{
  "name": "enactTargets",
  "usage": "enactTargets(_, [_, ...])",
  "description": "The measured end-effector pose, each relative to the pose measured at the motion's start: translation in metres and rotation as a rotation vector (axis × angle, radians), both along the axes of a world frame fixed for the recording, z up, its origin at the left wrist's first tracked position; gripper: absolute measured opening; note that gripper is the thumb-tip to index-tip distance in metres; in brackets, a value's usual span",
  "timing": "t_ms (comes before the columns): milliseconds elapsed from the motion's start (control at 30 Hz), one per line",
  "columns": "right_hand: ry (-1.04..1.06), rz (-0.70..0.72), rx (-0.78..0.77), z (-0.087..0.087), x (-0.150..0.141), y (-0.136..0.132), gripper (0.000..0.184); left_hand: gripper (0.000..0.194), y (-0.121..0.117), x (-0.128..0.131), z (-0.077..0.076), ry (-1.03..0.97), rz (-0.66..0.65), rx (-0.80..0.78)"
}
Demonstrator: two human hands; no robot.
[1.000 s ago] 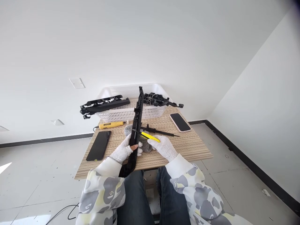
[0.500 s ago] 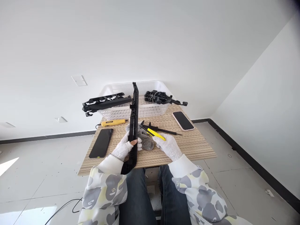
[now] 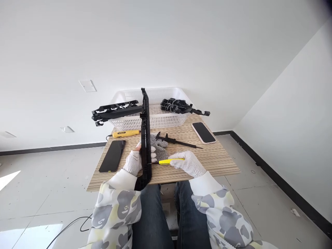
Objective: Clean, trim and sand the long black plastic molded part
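Note:
My left hand (image 3: 134, 161), in a white fingerless glove, grips a long black plastic part (image 3: 145, 131) that stands nearly upright over the small wooden table (image 3: 207, 159). Its lower end reaches down toward my lap. My right hand (image 3: 188, 162), in a white glove, is closed on a yellow utility knife (image 3: 168, 161). The knife lies level, with its blade tip touching the black part just below my left hand. A grey glove (image 3: 159, 148) lies on the table behind the hands.
A white mesh basket (image 3: 160, 119) at the table's back holds black plastic parts (image 3: 116, 111) sticking out left and right. On the table lie a yellow-handled tool (image 3: 125, 133), a black caliper (image 3: 176, 141) and two phones (image 3: 112, 155) (image 3: 203, 132). A cable runs across the floor at lower left.
The black part has swung from leaning right to nearly upright. The knife has dropped from a slant near the grey glove to level, its tip now at the part's lower section.

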State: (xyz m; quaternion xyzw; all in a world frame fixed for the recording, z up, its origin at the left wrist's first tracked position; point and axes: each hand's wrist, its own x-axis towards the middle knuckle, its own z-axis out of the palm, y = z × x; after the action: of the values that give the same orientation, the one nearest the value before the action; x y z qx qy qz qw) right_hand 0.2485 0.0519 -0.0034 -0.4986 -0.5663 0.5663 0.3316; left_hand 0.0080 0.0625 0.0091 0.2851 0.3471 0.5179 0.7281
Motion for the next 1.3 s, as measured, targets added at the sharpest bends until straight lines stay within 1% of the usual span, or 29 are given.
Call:
enactTargets(100, [-0.057, -0.058, 0.056, -0.005, -0.001, 0.0, 0.05, 0.043, 0.0, 0.001, 0.002, 0.038, 0.056, 0.016])
enactTargets(200, [-0.078, -0.078, 0.082, -0.002, -0.001, -0.002, 0.049, 0.041, 0.0, 0.002, 0.003, 0.082, 0.113, 0.014])
enactTargets(300, [-0.103, -0.063, 0.065, 0.002, -0.002, -0.002, 0.048, 0.036, 0.0, 0.003, 0.003, 0.098, 0.116, 0.024])
enactTargets(467, [-0.043, -0.08, 0.058, 0.002, -0.003, 0.0, 0.048, 0.038, 0.0, 0.002, 0.002, 0.118, 0.135, 0.032])
enactTargets(600, [-0.027, -0.134, 0.05, 0.004, -0.005, 0.001, 0.048, 0.037, 0.0, 0.001, 0.0, 0.106, 0.12, 0.024])
enactTargets(700, [-0.026, -0.109, 0.054, 0.007, -0.005, 0.0, 0.047, 0.036, 0.001, 0.0, -0.001, 0.105, 0.114, 0.024])
enactTargets(800, [-0.011, -0.138, 0.041, 0.006, -0.005, 0.0, 0.047, 0.036, 0.002, 0.0, -0.001, 0.097, 0.106, 0.028])
enactTargets(900, [-0.001, -0.09, 0.048, 0.005, -0.004, 0.0, 0.047, 0.033, 0.003, 0.0, -0.001, 0.102, 0.109, 0.049])
enactTargets(1000, [0.002, -0.074, 0.044, 0.006, -0.004, 0.0, 0.047, 0.034, 0.003, 0.001, -0.002, 0.099, 0.116, 0.048])
enactTargets(1100, [0.006, -0.06, 0.014, 0.008, -0.004, 0.0, 0.045, 0.035, 0.002, 0.002, -0.001, 0.093, 0.126, 0.04])
enactTargets(1200, [0.019, -0.094, 0.021, 0.009, -0.005, -0.001, 0.045, 0.034, 0.001, 0.002, 0.001, 0.099, 0.128, 0.03])
enactTargets(1300, [0.01, -0.063, 0.014, 0.008, -0.005, 0.0, 0.046, 0.034, 0.001, 0.002, 0.002, 0.105, 0.132, 0.038])
